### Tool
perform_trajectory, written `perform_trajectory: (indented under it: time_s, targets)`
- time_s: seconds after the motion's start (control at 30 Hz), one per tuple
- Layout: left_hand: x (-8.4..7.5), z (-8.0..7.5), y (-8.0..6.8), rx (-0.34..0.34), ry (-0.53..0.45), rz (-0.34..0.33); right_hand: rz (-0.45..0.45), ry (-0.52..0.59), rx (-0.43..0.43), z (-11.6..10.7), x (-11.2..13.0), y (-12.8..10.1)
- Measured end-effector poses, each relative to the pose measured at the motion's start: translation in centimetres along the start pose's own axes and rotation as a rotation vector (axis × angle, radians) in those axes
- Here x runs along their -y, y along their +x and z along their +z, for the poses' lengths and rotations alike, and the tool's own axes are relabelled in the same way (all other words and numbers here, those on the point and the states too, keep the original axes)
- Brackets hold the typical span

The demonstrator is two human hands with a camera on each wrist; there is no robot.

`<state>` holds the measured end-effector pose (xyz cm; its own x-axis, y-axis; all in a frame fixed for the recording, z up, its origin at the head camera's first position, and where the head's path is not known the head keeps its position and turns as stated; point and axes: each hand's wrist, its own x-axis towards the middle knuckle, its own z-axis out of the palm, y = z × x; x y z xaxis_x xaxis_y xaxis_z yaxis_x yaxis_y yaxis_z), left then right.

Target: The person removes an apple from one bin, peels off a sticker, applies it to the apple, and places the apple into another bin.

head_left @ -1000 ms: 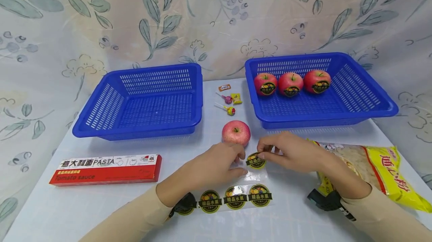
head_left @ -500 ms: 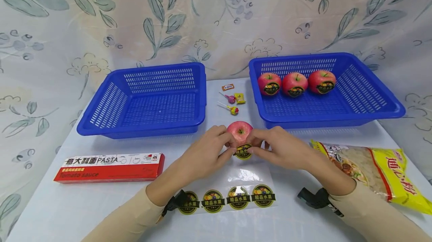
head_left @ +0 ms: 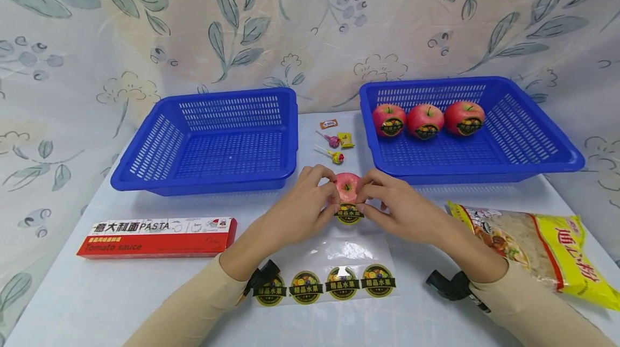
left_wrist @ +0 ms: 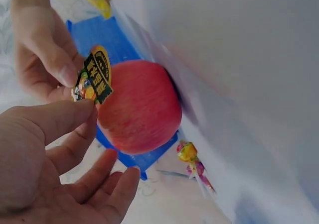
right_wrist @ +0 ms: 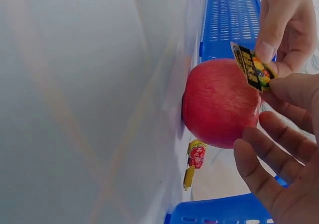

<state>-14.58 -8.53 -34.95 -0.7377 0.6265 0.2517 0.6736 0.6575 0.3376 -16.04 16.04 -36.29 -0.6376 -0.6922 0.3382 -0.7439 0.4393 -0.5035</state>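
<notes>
A red apple (head_left: 347, 185) stands on the table between two blue baskets. My left hand (head_left: 331, 202) and right hand (head_left: 366, 205) meet at its near side, and each pinches an edge of a round black-and-gold fruit sticker (head_left: 349, 213) held against the apple's front. The left wrist view shows the sticker (left_wrist: 94, 82) at the upper side of the apple (left_wrist: 139, 107), mostly lifted off the skin. In the right wrist view the sticker (right_wrist: 251, 67) is held by fingertips over the apple (right_wrist: 219, 102). Below my hands lies a clear backing sheet (head_left: 339, 253) with several more stickers.
An empty blue basket (head_left: 203, 181) sits at the left. The right blue basket (head_left: 484, 174) holds three stickered apples (head_left: 425, 121). Lollipops and candies (head_left: 334, 145) lie between them. A red pasta box (head_left: 155, 236) is at the left, a yellow bag (head_left: 533, 245) at the right.
Both hands lifted the sticker off the sheet and carried it forward to the apple's front. They now cup the apple's sides more closely.
</notes>
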Motion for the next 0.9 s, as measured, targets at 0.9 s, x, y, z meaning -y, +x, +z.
perform_trajectory:
  time_s: [0.9]
  targets:
    - [1.5, 1.0, 0.9, -0.053, -0.122, -0.114, 0.068, -0.2, -0.174, 1.5, 0.3, 0.8]
